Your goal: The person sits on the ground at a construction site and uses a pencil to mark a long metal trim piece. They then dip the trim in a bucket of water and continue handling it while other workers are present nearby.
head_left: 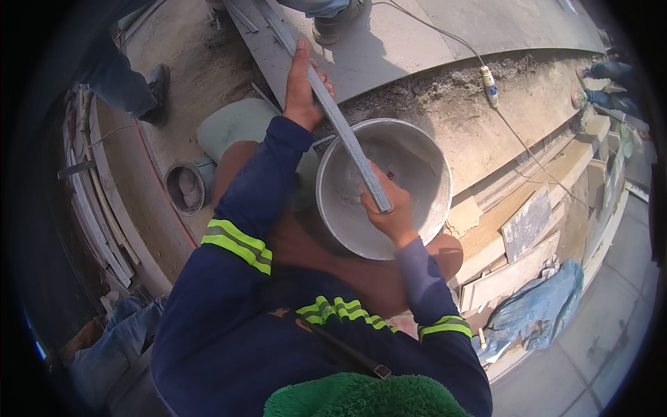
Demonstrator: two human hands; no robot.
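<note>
One long grey straightedge (332, 111) runs diagonally, its far end pointing up-left over the concrete slab (410, 42), its near end down-right over one grey bucket (424, 149). Left hand (302, 90) wraps the upper part; right hand (389, 208) clasps the lower end. Two hands, both grips closed on it.

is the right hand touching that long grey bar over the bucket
Touching. The head view shows the right hand wrapped around the near end of the long grey bar, above the bucket.
</note>
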